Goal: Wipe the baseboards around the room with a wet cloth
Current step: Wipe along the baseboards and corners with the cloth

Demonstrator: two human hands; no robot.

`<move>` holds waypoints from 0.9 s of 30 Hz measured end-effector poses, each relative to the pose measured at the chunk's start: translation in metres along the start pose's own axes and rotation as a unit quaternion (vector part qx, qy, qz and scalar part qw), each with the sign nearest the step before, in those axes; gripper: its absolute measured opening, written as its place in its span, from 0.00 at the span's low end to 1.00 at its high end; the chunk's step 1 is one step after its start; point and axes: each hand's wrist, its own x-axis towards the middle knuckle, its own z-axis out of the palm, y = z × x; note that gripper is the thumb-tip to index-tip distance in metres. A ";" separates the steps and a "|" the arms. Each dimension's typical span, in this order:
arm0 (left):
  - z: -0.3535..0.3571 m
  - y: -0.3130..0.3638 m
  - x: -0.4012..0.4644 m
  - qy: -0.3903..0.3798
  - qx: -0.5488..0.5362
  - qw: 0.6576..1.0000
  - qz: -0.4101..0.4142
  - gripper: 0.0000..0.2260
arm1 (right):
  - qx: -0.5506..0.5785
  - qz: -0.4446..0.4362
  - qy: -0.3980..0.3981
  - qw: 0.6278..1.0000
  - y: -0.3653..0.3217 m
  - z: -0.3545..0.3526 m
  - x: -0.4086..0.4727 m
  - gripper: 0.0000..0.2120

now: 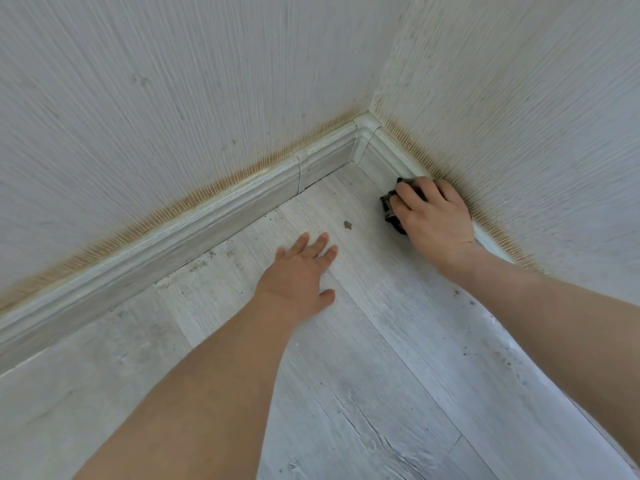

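Right hand (433,216) presses the dark cloth (389,209) against the baseboard (381,161) just short of the corner; left hand (298,268), fingers spread flat on the floor (346,393), likely props the crouch.

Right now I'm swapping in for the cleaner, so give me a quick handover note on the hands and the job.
Left hand: open, fingers spread flat on the floor.
Right hand: presses the dark cloth against the right-wall baseboard, close to the corner piece.
Done: cannot tell which stretches are wiped.
Left: likely the left-wall baseboard, then the rest of the room.
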 end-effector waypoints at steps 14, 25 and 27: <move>0.002 0.003 0.001 -0.001 0.016 1.000 -0.012 0.33 | 0.003 0.005 0.015 1.000 0.001 -0.002 -0.024 0.10; 0.002 0.003 -0.001 -0.005 0.021 1.000 -0.013 0.33 | -0.037 0.001 -0.062 0.997 -0.006 -0.003 0.019 0.08; 0.002 0.002 0.000 -0.002 0.018 1.000 -0.014 0.33 | -0.026 0.014 -0.044 0.999 -0.004 -0.008 -0.006 0.11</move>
